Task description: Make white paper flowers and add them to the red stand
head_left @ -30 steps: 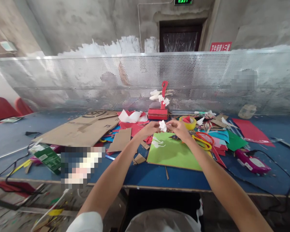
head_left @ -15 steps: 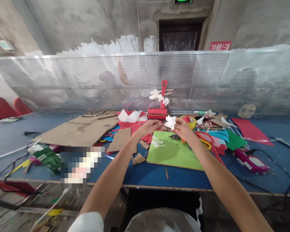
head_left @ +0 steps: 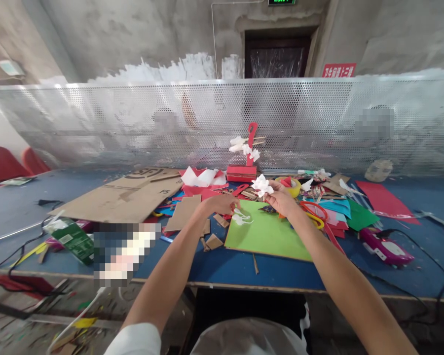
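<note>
My right hand [head_left: 281, 198] pinches a crumpled white paper flower [head_left: 262, 186] above the back of the green board [head_left: 270, 236]. My left hand [head_left: 224, 203] is lowered at the board's back left corner, fingers curved downward and seemingly a little apart. Its fingertips are close to thin curled white strips [head_left: 242, 218] that lie on the board; whether they touch is hard to see. Behind both hands stands a red box [head_left: 241, 173] with a red hooked post [head_left: 251, 143], which bears thin sticks and several white paper flowers [head_left: 246, 150].
A large cardboard sheet [head_left: 114, 197] lies on the left, near a green box [head_left: 74, 240]. Scissors with orange handles, yellow tape [head_left: 293, 188] and coloured paper scraps crowd the right. A purple corded device [head_left: 385, 246] lies farther right. A perforated metal screen [head_left: 133, 123] closes the table's back.
My left hand has come away from beside the white flower and moved down to the white strips. The flower stays in my right hand, turned slightly.
</note>
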A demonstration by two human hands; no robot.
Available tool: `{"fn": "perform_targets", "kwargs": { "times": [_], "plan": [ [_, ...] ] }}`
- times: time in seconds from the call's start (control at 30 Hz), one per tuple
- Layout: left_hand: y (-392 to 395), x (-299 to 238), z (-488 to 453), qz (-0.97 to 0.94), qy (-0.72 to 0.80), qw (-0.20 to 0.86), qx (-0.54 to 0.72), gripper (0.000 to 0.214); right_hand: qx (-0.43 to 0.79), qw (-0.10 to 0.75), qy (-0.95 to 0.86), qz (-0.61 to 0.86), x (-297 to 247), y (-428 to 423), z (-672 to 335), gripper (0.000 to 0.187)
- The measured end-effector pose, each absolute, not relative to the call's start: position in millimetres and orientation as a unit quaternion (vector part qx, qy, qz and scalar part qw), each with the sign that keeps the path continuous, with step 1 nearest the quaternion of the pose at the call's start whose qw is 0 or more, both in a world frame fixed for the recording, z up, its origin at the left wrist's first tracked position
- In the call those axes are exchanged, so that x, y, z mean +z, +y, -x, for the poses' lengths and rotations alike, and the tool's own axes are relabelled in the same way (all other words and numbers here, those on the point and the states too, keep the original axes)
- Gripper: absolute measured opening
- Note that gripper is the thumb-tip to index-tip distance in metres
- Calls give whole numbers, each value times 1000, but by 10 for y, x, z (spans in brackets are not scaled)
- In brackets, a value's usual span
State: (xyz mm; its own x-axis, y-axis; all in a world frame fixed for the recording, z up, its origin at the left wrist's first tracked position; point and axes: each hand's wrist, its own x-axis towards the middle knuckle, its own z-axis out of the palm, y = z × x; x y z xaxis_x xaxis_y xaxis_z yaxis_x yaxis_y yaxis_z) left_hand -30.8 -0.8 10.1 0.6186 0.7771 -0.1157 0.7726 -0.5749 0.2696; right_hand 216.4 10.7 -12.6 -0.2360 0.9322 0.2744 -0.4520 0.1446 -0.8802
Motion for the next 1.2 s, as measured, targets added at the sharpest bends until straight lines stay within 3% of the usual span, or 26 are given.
{"fn": "perform_targets", "kwargs": {
  "times": [0.5, 0.63, 0.83, 1.0, 1.2],
  "plan": [
    [-75, 105, 193, -875, 459, 148, 37, 11, 640, 510, -515, 257, -132, 89, -2120, 27],
    [-45, 77, 196, -869, 479, 114, 48, 16, 636, 501, -528, 256, -131, 82, -2125, 27],
    [-18, 73, 146, -857, 462, 96, 208, 18, 630, 486, -552, 251, -100, 36, -2123, 25],
    [16, 95, 98, -836, 430, 133, 314, 19, 640, 474, -555, 241, -93, 9, -2131, 38],
    [28, 88, 61, -833, 378, 204, 349, 18, 643, 453, -566, 247, -96, -17, -2104, 44]
  ]
}}
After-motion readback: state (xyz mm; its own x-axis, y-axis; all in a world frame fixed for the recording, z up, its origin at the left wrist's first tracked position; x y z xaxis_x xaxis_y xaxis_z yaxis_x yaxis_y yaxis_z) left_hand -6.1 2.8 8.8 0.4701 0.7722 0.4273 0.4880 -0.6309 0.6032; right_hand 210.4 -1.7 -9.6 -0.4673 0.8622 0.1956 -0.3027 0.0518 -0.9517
